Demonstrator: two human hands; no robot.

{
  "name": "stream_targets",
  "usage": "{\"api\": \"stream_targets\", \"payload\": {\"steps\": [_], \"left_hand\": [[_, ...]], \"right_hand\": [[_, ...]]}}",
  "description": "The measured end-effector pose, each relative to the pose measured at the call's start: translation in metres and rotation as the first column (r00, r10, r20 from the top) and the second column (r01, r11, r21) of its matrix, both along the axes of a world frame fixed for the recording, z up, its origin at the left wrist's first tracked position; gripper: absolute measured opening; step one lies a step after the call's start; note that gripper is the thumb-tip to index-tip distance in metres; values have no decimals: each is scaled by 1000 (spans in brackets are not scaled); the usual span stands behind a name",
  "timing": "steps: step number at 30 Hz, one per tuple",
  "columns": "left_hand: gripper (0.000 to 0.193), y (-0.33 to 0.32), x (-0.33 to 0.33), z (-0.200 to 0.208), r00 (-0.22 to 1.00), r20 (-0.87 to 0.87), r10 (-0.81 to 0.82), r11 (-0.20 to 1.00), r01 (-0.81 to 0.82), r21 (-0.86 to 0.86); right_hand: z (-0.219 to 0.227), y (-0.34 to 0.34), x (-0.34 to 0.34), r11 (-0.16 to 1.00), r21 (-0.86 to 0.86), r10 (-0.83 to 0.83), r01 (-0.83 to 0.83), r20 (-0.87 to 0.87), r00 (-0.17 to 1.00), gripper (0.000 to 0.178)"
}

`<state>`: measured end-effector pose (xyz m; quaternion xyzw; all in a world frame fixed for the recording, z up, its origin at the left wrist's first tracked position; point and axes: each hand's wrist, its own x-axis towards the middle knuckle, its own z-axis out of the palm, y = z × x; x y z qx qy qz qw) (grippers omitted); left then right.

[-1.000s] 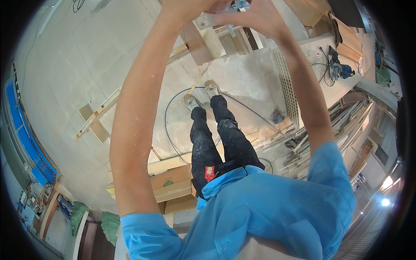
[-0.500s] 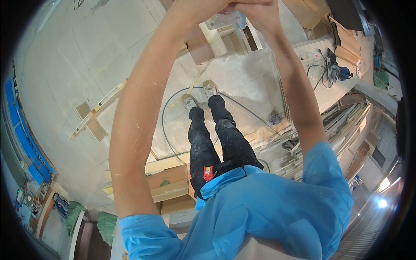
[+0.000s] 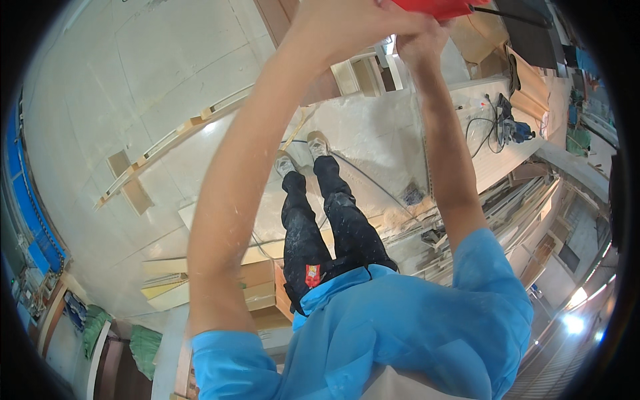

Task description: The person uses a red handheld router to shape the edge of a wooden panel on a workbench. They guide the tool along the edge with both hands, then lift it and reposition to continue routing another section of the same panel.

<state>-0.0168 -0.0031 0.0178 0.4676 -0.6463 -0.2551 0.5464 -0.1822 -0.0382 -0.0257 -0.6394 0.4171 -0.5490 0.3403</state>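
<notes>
Both my arms reach up to the top edge of the head view. My left hand and my right hand meet there around a smooth red object with a thin dark rod or cord leading off to the right. The picture's edge cuts the object off, so its kind cannot be made out. The fingers look closed about it, though they are partly cut off and blurred. Below the hands, my legs in dark dusty trousers stand on the floor.
A dark cable runs over the floor near my feet. Wooden strips lie at the left. On the right are a blue power tool on a pale board and piled wood offcuts. An open cardboard box stands close by.
A red object with a dark rod or cord has come into view at my hands; a clear plastic piece seen below them earlier is out of sight. My forearms have shifted slightly.
</notes>
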Motion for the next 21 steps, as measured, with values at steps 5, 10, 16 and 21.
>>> {"api": "stream_targets", "payload": {"steps": [5, 10, 16, 21], "left_hand": [[30, 80, 45, -57, 665, -578, 472, 795, -604, -46], [29, 210, 30, -139, 658, -315, 684, 687, -437, 581], [59, 263, -40, -173, 890, -194, 413, 635, -129, 762], [86, 208, -57, -166, 957, -38, 287, 727, -192, 659]], "right_hand": [[15, 14, 8, 985, 164, 10, -48, 227, 974, 43], [12, 17, 19, 980, 158, 78, -125, 275, 958, 41], [-3, 10, 18, 992, 104, 44, -67, 209, 977, 42], [-14, 7, 21, 997, 76, 1, -25, 302, 953, 41]]}}
